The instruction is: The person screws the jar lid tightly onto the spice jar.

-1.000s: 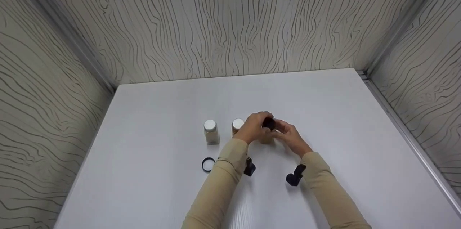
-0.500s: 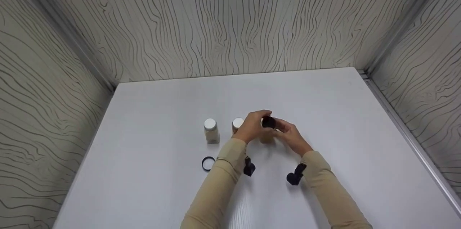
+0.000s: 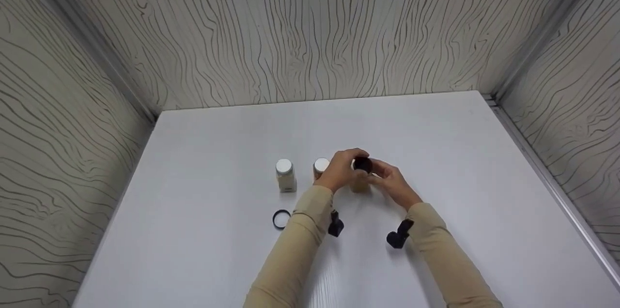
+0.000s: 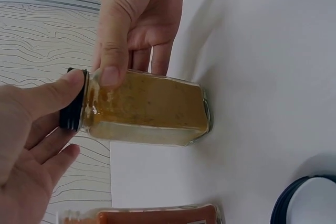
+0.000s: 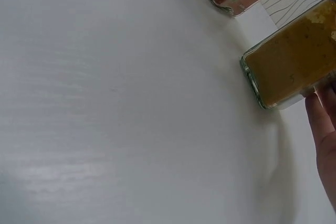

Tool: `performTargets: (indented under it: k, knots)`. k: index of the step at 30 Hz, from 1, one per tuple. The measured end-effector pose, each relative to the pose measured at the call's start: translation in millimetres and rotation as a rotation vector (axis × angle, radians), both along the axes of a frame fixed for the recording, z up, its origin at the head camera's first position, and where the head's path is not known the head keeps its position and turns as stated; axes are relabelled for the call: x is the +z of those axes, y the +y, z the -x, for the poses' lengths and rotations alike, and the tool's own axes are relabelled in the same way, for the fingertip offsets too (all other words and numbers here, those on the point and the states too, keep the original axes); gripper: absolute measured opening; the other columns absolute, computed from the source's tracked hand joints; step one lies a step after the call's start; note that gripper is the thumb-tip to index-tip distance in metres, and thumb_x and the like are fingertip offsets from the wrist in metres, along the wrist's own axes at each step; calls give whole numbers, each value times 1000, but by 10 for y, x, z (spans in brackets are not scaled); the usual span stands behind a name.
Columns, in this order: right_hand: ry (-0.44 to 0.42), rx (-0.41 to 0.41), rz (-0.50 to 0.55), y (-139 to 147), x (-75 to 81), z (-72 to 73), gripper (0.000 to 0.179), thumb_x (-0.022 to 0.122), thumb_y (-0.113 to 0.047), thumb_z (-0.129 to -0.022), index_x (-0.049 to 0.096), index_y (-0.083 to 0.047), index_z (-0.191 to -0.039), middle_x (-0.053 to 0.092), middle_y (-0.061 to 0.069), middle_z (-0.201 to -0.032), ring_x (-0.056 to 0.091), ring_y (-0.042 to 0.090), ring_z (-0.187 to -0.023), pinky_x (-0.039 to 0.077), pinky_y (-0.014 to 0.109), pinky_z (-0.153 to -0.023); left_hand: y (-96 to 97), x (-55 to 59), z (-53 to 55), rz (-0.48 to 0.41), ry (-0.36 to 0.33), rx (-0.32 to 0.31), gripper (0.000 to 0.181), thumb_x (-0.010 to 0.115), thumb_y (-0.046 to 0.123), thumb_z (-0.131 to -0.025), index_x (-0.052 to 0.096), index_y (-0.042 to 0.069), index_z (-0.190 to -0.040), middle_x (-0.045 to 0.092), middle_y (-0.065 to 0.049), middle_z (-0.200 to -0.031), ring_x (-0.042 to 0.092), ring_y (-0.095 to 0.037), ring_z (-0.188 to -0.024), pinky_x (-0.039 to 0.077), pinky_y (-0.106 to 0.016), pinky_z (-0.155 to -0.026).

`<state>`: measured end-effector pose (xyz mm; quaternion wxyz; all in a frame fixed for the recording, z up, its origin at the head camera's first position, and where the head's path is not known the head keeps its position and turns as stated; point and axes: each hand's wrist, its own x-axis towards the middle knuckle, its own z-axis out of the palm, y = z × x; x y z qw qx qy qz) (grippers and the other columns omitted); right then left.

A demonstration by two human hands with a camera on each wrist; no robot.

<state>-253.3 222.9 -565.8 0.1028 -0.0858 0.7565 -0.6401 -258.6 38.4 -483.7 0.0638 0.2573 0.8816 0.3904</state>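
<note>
A square glass spice jar [image 4: 152, 106] with yellow-brown contents stands upright on the white table. My left hand [image 3: 342, 170] pinches its black lid [image 4: 73, 100] between thumb and fingers. The right hand [image 3: 393, 185] grips the same jar just below the lid, thumb on the near side in the left wrist view. Left of my hands is a second jar [image 3: 320, 166] with orange-red contents and a white top, partly hidden by the left hand. A third jar [image 3: 286, 177], pale inside and white-topped, stands farther left.
Another black lid [image 3: 274, 221] with a white inside lies on the table [image 3: 193, 240] beside my left forearm. Wood-grain panels [image 3: 310, 32] rise behind the table and at both sides. Dark wrist cameras [image 3: 397, 239] hang under the sleeves.
The left thumb and fingers have shifted slightly on the black lid, baring more of it, then covering part again. The right hand and all the jars keep their places.
</note>
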Motion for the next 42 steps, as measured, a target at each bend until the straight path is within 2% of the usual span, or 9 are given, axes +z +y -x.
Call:
performTargets:
  k: [4, 8, 13, 17, 21, 27, 34, 36, 42]
  knots:
    - [-19, 17, 21, -5, 4, -8, 58, 69, -17, -88, 47, -1, -140, 59, 1, -134, 55, -3, -119, 44, 12, -101, -9, -35, -17, -6, 24, 5, 41, 71, 8, -86, 60, 3, -125, 65, -11, -128, 59, -22, -125, 47, -30, -110]
    - [-20, 25, 64, -7, 4, -19, 60, 67, -13, -89, 42, 3, -142, 59, -7, -130, 55, -9, -113, 45, 8, -98, -12, -44, -52, -5, 39, 16, 43, 70, 9, -87, 58, 2, -128, 64, -12, -130, 58, -23, -126, 47, -29, -110]
    - [-10, 19, 42, -6, 46, -31, 60, 67, -13, -89, 42, 4, -141, 51, 15, -144, 54, -12, -112, 46, 7, -97, 8, -19, -74, 18, 28, 41, 45, 69, 9, -87, 57, 3, -130, 63, -12, -132, 57, -23, -127, 46, -30, -111]
    - [-19, 11, 12, -19, 91, -50, 59, 67, -13, -90, 42, 3, -141, 45, 23, -147, 53, -11, -113, 45, 6, -97, 15, -7, -86, 29, 14, 47, 45, 69, 9, -88, 56, 4, -131, 62, -12, -133, 56, -23, -129, 46, -31, -112]
    - [-16, -9, -10, -38, 125, -66, 59, 67, -12, -89, 43, 4, -141, 46, 24, -146, 55, 0, -120, 45, 9, -99, 19, -1, -97, 40, 31, 49, 46, 69, 10, -88, 56, 4, -131, 62, -12, -132, 56, -22, -128, 46, -31, -111]
    - [-13, -38, -71, -55, 145, -92, 59, 68, -15, -89, 44, 0, -142, 48, 20, -146, 49, 23, -134, 44, 20, -110, 24, 9, -119, 56, 50, 51, 46, 69, 10, -88, 55, 4, -131, 62, -11, -132, 57, -22, -127, 47, -31, -110]
    - [-45, -103, -23, -69, 168, -122, 66, 69, -7, -87, 39, -2, -145, 45, 21, -148, 49, 24, -134, 46, 10, -101, -3, 14, -135, 64, 101, 38, 46, 69, 11, -88, 55, 3, -131, 61, -12, -133, 57, -22, -127, 47, -29, -110]
    - [-55, -131, -25, -78, 181, -137, 66, 70, -5, -86, 40, -2, -144, 46, 21, -147, 50, 23, -132, 47, 13, -104, -16, 9, -141, 67, 114, 30, 46, 69, 11, -88, 55, 3, -131, 61, -12, -133, 57, -22, -127, 47, -29, -110]
    - [-29, -186, -84, -110, 221, -192, 63, 72, -5, -83, 45, 0, -140, 53, 24, -139, 53, 30, -129, 43, 40, -114, -48, -18, -178, 57, 131, 31, 45, 67, 12, -90, 54, 3, -132, 60, -11, -133, 57, -22, -127, 47, -29, -110]
